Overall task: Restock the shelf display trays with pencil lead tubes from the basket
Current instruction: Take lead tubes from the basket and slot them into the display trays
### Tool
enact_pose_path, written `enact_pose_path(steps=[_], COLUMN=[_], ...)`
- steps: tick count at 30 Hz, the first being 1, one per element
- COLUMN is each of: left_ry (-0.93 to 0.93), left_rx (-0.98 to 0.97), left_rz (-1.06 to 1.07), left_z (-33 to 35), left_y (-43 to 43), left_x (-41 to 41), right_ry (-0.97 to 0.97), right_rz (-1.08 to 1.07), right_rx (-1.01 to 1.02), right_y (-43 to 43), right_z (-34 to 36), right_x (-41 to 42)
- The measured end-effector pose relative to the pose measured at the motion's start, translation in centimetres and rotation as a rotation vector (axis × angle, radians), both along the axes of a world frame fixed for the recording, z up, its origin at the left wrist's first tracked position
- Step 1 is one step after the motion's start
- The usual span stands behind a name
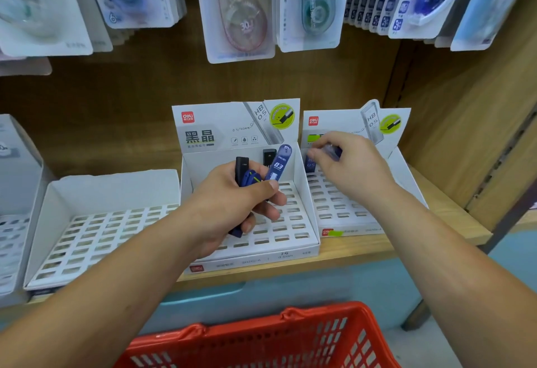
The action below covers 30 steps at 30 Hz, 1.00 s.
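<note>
My left hand (232, 202) grips a bunch of pencil lead tubes (277, 165), blue and black, above the middle display tray (302, 208). One black tube (269, 155) stands in that tray's back row. My right hand (348, 164) pinches a single blue tube (332, 151) over the back left of the right display tray (406, 173), where another blue tube (310, 164) stands in a slot. A third slotted tray (87, 231) on the left holds nothing. The red basket (261, 341) sits below the shelf, at the bottom of the view.
A grey display box (17, 178) stands at the far left of the wooden shelf (453, 222). Carded correction-tape packs (241, 10) hang in rows above the trays. The shelf's wooden side panel (479, 135) closes in the right.
</note>
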State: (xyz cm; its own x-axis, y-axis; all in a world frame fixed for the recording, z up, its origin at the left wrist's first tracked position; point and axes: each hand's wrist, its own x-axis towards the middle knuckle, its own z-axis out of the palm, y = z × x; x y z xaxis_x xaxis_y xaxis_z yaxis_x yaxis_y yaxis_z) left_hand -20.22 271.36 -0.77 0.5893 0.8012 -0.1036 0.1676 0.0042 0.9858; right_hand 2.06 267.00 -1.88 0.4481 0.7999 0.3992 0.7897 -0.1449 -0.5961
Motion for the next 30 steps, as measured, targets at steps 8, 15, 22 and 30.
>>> enact_pose_path(steps=[8,15,22,30], left_ry=[-0.051,-0.116,-0.073,-0.156], left_rx=[0.010,0.028,-0.025,0.007], left_rz=[-0.024,-0.031,0.023,0.080], left_z=[-0.2,0.2,-0.1,0.4], left_y=[-0.1,-0.6,-1.1,-2.0], left_x=[0.7,1.3,2.5,3.4], right_ry=[0.937,0.930,0.919,0.931], right_rz=[0.475,0.447,0.403,0.340], right_rx=[-0.060,-0.119,-0.052,0.148], right_y=[-1.7,-1.9,-2.0,-1.1], right_z=[5.0,4.4,4.0,3.4], right_x=[-1.7,-1.9,-1.7,-2.7])
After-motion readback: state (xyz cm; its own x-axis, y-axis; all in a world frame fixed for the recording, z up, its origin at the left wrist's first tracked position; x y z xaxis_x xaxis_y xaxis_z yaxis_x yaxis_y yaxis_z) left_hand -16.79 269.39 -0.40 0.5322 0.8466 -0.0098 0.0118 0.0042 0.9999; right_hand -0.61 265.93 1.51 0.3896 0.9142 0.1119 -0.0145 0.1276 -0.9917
